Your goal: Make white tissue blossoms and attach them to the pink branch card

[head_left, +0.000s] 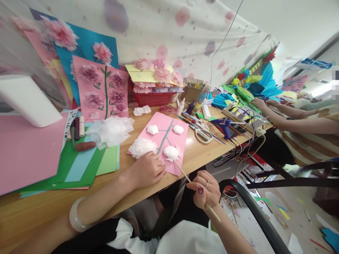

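Note:
A pink card (162, 141) lies on the wooden table (201, 151) with a grey-blue stem and white tissue flowers on it. My left hand (147, 171) rests curled on the card's near edge, beside a fluffy white flower (141, 146). My right hand (206, 190) is closed round a thin wooden stick (182, 171). The stick's tip touches another white tissue flower (171, 153) on the card.
Stacked pink, green and blue paper (79, 165) lies at left with loose white tissue (112, 130). A red basket (152, 98), scissors (202, 135), a blue glue gun (224, 127) and cables crowd the right. Another person's arms (286, 118) reach in at right. A black chair rail (254, 208) curves nearby.

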`<state>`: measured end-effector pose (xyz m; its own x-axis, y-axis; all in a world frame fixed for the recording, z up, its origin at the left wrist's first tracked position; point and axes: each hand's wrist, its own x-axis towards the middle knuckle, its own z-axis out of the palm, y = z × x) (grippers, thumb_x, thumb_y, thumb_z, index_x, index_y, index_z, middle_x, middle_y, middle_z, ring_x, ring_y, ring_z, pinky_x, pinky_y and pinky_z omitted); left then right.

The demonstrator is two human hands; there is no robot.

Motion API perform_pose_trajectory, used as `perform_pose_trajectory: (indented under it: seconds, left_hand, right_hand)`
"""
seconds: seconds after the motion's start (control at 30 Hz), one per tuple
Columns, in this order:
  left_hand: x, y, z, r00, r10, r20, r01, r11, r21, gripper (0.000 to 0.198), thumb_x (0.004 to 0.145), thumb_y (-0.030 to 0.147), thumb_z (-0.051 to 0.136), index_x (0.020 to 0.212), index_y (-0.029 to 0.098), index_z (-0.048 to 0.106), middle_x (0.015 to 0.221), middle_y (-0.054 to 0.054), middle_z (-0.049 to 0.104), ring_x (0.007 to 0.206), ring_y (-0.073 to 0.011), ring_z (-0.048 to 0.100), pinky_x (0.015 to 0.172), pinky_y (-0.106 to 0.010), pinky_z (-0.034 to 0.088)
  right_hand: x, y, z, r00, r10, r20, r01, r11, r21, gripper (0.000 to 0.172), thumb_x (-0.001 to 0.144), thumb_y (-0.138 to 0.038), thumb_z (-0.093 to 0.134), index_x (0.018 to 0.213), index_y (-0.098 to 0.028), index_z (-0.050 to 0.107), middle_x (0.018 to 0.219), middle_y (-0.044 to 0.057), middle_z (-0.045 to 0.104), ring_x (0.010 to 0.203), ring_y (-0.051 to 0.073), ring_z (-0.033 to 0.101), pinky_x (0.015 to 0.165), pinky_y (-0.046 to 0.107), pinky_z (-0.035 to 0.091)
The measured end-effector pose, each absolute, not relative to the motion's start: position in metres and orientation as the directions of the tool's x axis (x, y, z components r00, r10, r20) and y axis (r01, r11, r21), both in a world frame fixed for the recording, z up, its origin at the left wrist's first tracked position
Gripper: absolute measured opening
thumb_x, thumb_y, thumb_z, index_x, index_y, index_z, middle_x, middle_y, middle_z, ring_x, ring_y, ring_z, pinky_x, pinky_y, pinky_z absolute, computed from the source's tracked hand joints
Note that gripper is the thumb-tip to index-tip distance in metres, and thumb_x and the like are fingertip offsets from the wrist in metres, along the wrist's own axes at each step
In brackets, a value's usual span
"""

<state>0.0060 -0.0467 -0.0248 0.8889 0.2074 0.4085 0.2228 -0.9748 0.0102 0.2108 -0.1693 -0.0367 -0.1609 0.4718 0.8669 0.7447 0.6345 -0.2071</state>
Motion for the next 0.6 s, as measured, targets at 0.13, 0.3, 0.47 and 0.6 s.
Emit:
perform_pose_trajectory:
  seconds: [0.13, 0.3, 0.47, 0.6]
  left_hand:
    - [0.005, -0.048, -0.025, 0.896, 0.203, 0.396, 0.221, -0.975, 0.001, 0.025, 0.095, 0.02, 0.048, 0.084, 0.016, 0.07, 0.07, -0.004, 0.07, 0.066, -0.018, 0.055, 0.065, -0.036, 0.038]
    - [0.004, -0.049, -0.023, 0.893, 0.209, 0.399, 0.233, -0.972, -0.013, 0.025, 0.095, 0.02, 0.047, 0.087, 0.016, 0.071, 0.067, -0.003, 0.068, 0.065, -0.0191, 0.056, 0.065, -0.037, 0.038]
    - [0.003, -0.05, -0.026, 0.885, 0.215, 0.412, 0.245, -0.969, -0.022, 0.022, 0.092, 0.02, 0.05, 0.086, 0.017, 0.071, 0.063, -0.003, 0.067, 0.063, -0.0189, 0.056, 0.065, -0.035, 0.037]
    - [-0.001, -0.051, -0.025, 0.878, 0.185, 0.441, 0.226, -0.973, -0.042, 0.019, 0.089, 0.017, 0.052, 0.081, 0.016, 0.07, 0.06, -0.003, 0.065, 0.06, -0.0183, 0.055, 0.061, -0.033, 0.035]
  right_hand:
    - [0.207, -0.172, -0.033, 0.001, 0.463, 0.886, 0.712, 0.622, -0.326, 0.046, 0.097, -0.014, 0.03, 0.064, -0.02, 0.061, 0.053, 0.001, 0.047, 0.051, 0.014, 0.042, 0.056, 0.031, 0.037]
    - [0.196, -0.165, -0.029, 0.007, 0.532, 0.847, 0.671, 0.625, -0.399, 0.046, 0.098, -0.014, 0.031, 0.062, -0.02, 0.059, 0.051, 0.0, 0.046, 0.048, 0.013, 0.041, 0.049, 0.028, 0.033]
    - [0.202, -0.17, -0.025, 0.21, 0.577, 0.789, 0.653, 0.518, -0.552, 0.051, 0.101, -0.018, 0.029, 0.06, -0.02, 0.061, 0.049, -0.001, 0.045, 0.048, 0.013, 0.047, 0.05, 0.026, 0.036]
    - [0.225, -0.15, -0.019, 0.251, 0.636, 0.73, 0.846, 0.223, -0.485, 0.021, 0.097, -0.028, 0.049, 0.086, -0.019, 0.065, 0.068, 0.002, 0.064, 0.061, 0.016, 0.06, 0.06, 0.028, 0.045]
